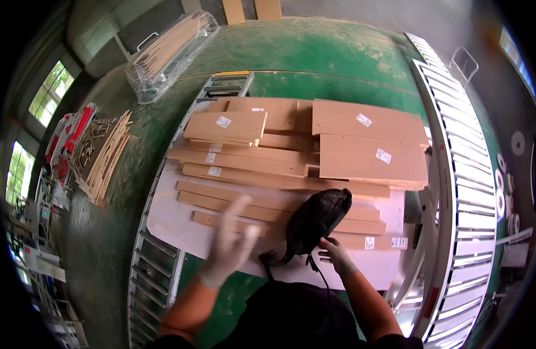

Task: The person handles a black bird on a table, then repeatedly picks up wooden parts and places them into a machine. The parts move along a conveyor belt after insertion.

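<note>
A black pouch point(314, 224) with a mesh-like surface, a strap and a thin hanging cord is close in front of me, over the near wooden strips. My right hand point(338, 257), in a pale glove, is at its lower right edge, thumb and fingertips closed on it. To the left of the pouch my left hand point(228, 247), also gloved, is raised and blurred by motion. Its fingers are spread with nothing seen between them. Underneath lie brown wooden strips point(239, 200) on a pale board point(163, 218), partly hidden by the pouch and my left hand.
Larger brown panels point(361, 166) with white labels are stacked farther back. A grey roller conveyor point(154, 273) runs under the board's left side; a white slatted frame point(460, 174) stands at right. Plastic-wrapped boards point(172, 49) and scrap wood strips point(108, 160) lie on the floor at left.
</note>
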Motion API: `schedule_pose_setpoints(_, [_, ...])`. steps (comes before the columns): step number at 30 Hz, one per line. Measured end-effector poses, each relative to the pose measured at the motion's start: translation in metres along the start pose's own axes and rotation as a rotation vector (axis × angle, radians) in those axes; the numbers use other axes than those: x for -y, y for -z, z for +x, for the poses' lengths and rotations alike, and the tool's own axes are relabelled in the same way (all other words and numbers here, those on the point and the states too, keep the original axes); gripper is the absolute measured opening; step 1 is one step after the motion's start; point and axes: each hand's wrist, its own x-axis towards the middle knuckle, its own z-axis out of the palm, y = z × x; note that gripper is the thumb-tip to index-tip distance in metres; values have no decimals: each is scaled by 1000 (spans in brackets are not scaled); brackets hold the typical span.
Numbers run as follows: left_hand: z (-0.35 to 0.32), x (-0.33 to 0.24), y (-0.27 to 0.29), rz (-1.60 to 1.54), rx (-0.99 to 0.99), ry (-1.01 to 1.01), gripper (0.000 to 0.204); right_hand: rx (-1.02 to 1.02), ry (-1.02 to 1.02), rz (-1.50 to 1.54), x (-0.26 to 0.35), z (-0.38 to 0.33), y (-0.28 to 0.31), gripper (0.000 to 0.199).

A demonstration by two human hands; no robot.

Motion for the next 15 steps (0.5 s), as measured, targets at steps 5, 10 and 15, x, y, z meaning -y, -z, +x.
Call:
schedule_pose_setpoints(5, [-74,128,-138,255,545,275,92,-66,-45,139,16,28,-26,53])
schedule_pose_setpoints(10, [-83,126,-185,-124,528,382,70,-154,151,285,35,28,6,34])
schedule_pose_setpoints(15, [-52,99,-172,-294,748,334,47,-284,251,317,55,-3,70,28])
